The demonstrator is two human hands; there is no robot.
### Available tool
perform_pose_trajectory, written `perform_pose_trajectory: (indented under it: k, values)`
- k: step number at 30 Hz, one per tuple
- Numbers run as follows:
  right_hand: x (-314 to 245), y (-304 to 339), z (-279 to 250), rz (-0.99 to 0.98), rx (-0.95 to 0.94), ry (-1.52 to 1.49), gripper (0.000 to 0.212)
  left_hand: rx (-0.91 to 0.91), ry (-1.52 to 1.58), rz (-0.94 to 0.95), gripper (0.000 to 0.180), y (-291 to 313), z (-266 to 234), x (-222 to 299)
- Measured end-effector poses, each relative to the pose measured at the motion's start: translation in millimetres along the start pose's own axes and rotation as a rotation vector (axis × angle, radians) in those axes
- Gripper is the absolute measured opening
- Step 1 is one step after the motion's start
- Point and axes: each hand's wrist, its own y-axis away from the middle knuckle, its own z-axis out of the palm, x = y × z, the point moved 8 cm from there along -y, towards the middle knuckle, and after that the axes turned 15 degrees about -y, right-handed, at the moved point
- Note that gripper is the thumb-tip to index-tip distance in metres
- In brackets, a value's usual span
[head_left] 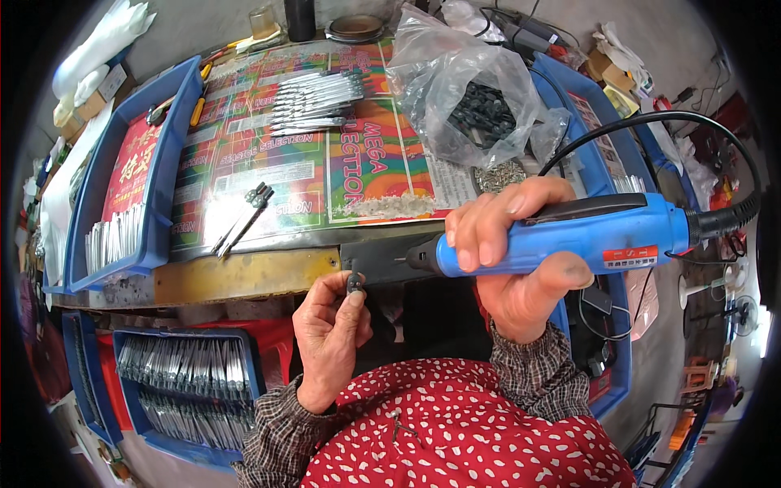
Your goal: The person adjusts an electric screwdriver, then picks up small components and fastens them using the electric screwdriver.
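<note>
My left hand (329, 329) pinches a small black plastic piece (355, 282) between thumb and fingers, just in front of the table edge. In my right hand (521, 297) is a blue electric screwdriver (602, 232), held level with its black nose and thin bit pointing left. The bit stands apart from the black piece, above and to its right. A few slim silver strips with black ends (244, 218) lie beyond my left hand. Farther back is a pile of similar silver strips (317, 102).
A clear plastic bag (431, 89) holds black pieces, with small screws (500, 176) heaped beside it. A blue tray (181, 110) with silver strips stands at left; another blue tray (257, 370) sits below the table. The screwdriver's black cable (691, 118) arches over the right side.
</note>
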Motion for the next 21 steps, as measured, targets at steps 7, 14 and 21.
perform_pose_trajectory:
  k: [7,14,21]
  values:
    - [6.7,1.0,5.6,0.026,-0.043,-0.011,0.068,-0.032,0.039,-0.086,0.016,8.2,4.0,-6.2]
    - [8.2,1.6,11.7,0.041,-0.064,-0.01,0.068,-0.044,0.144,-0.206,0.017,12.8,9.9,-15.5]
    - [15.3,3.1,14.4,0.085,-0.182,-0.057,0.068,-0.113,0.353,-0.396,0.013,9.0,23.7,-30.1]
